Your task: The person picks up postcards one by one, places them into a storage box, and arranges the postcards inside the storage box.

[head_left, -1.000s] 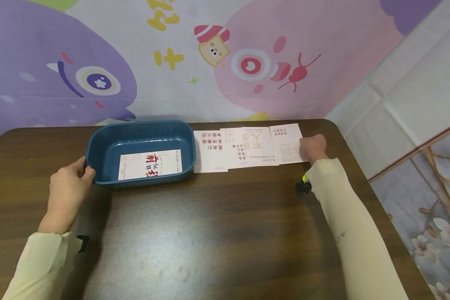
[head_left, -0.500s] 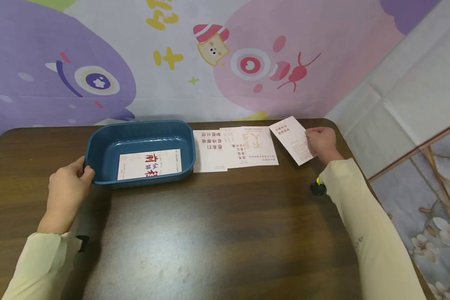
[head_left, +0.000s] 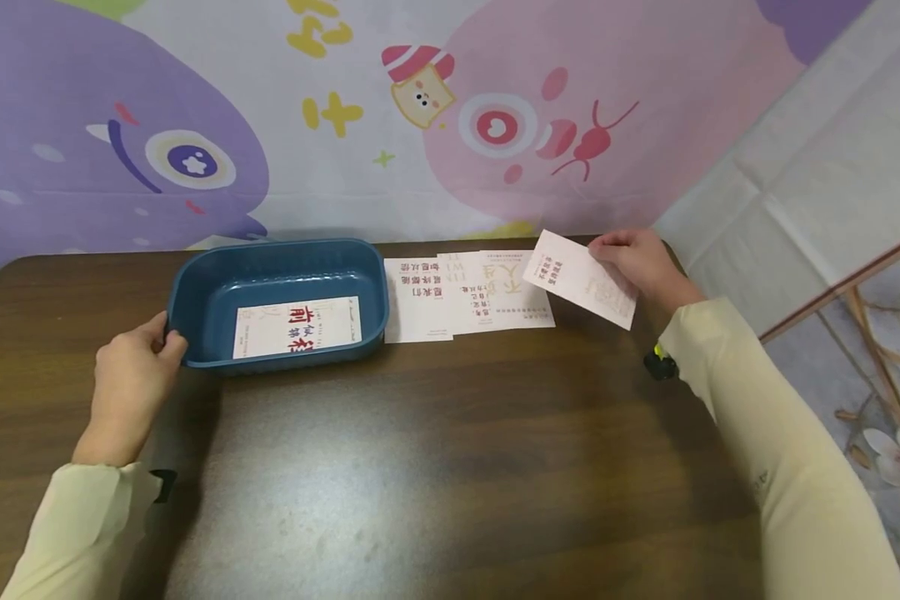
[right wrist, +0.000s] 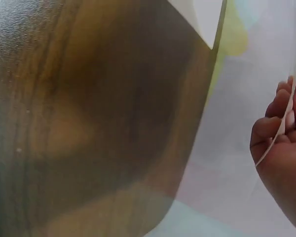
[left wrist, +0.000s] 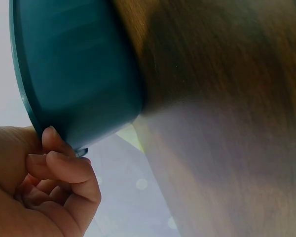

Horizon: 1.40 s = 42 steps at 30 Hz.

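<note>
My left hand point(head_left: 133, 379) pinches the near left rim of a blue plastic basin point(head_left: 279, 258); the left wrist view shows the thumb and curled fingers point(left wrist: 71, 170) at its edge. Inside the basin lies a white card point(head_left: 297, 327) with red and black characters. Over the table's right part, my right hand point(head_left: 645, 262) pinches a white card point(head_left: 581, 279) by its upper right edge, raised and tilted. In the right wrist view this card is seen nearly edge-on between thumb and fingers. To its left, several printed cards point(head_left: 418, 302) lie overlapping in a row beside the basin.
The dark wooden table point(head_left: 420, 467) has a rounded far right corner. A cartoon-printed cloth point(head_left: 330, 167) hangs right behind its back edge. At the right stands a panel with a flower print point(head_left: 888, 450). Black straps are on both wrists.
My right hand has lifted the rightmost card off the table and turned it, its left end now over the neighbouring card. The left hand stays on the basin.
</note>
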{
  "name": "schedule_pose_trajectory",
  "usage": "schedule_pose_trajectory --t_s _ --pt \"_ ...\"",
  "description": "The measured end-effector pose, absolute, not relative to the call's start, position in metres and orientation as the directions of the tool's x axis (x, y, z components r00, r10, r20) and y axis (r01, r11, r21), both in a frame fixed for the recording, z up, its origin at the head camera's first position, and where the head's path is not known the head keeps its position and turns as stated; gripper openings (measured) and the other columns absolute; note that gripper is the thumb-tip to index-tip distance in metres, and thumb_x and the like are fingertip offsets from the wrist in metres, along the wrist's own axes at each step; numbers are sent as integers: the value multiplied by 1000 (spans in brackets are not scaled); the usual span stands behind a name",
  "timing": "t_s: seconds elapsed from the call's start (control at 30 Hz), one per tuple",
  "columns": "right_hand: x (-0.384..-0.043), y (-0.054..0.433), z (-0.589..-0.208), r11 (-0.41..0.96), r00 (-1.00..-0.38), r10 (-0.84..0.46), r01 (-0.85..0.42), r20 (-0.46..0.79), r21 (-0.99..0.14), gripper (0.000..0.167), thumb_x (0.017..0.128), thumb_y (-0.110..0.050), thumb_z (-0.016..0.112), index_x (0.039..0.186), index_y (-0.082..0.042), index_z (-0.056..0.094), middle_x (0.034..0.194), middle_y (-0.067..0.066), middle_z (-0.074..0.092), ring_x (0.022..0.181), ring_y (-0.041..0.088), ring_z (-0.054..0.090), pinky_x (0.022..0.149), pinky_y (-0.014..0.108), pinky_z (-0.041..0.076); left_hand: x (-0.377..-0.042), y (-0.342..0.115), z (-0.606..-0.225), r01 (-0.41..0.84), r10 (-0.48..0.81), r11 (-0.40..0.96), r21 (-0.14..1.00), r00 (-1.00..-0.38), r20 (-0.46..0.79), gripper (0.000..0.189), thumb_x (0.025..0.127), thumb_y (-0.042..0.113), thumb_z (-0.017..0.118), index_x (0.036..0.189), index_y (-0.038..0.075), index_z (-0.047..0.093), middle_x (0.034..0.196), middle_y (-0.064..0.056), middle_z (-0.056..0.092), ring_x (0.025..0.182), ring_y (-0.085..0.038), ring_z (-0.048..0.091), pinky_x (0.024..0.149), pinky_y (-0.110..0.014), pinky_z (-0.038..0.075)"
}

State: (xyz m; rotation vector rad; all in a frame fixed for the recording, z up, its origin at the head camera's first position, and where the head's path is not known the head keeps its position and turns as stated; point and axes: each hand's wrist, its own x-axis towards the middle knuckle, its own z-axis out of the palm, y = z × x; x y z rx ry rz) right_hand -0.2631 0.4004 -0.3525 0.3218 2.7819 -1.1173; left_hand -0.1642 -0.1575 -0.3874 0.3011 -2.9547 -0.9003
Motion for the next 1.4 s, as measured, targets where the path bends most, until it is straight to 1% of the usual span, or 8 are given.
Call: schedule_pose_trajectory --t_s 0.07,0.13,0.37,0.53,0.7,0.9,1.17,1.4 --pt "-264 396 -348 717 -975 111 213 -193 -664 41 90 -37 56 113 -4 63 112 12 59 78 12 52 65 24 42 -164 -157 -388 -178 -197 811 557 -980 -26 48 96 19 39 136 -7 40 87 -23 59 64 -24 48 44 -27 32" --pt "-265 390 -344 725 -978 80 188 -191 -663 40 89 -37 58 112 -4 64 111 12 60 78 12 52 67 24 42 -164 -157 -388 -181 -199 811 556 -980 -27 48 96 19 39 136 -7 41 87 -23 58 64 -25 48 44 -27 32" --pt "-266 366 -333 741 -982 -8 120 -188 -661 32 89 -27 60 108 -3 66 108 12 62 87 17 49 75 27 38 -164 -157 -387 -175 -200 814 554 -980 -17 47 95 19 40 135 -7 42 84 -22 58 63 -25 48 44 -27 32" --pt "-269 351 -329 740 -979 -37 108 -201 -664 30 88 -29 61 106 -5 67 104 9 62 89 19 49 76 28 38 -164 -157 -387 -185 -204 812 553 -979 -28 48 96 19 40 136 -7 41 86 -23 58 65 -25 48 45 -27 32" --pt "-271 338 -328 737 -981 -76 67 -181 -672 28 88 -27 62 104 -5 68 102 10 63 86 18 50 74 27 39 -164 -156 -386 -191 -207 811 553 -978 -34 48 96 19 40 136 -7 41 86 -23 58 65 -25 49 45 -27 33" --pt "-272 328 -327 736 -977 -106 47 -184 -675 27 88 -26 62 105 -5 68 104 10 63 87 18 49 75 28 38 -164 -157 -387 -193 -206 806 559 -978 -40 48 96 19 40 136 -7 40 86 -23 57 63 -25 49 44 -27 32" --pt "-276 318 -322 754 -975 -139 11 -175 -657 28 88 -29 62 104 -8 69 105 9 64 90 19 49 79 29 37 -165 -157 -386 -191 -206 806 560 -978 -37 48 95 18 39 136 -7 40 79 -19 55 60 -23 47 43 -28 32" --pt "-277 306 -317 738 -970 -177 -17 -169 -674 28 87 -27 62 104 -6 69 105 9 65 89 17 51 79 27 38 -164 -157 -386 -196 -211 804 561 -977 -38 48 95 18 39 136 -8 41 82 -21 57 63 -25 48 45 -27 33"
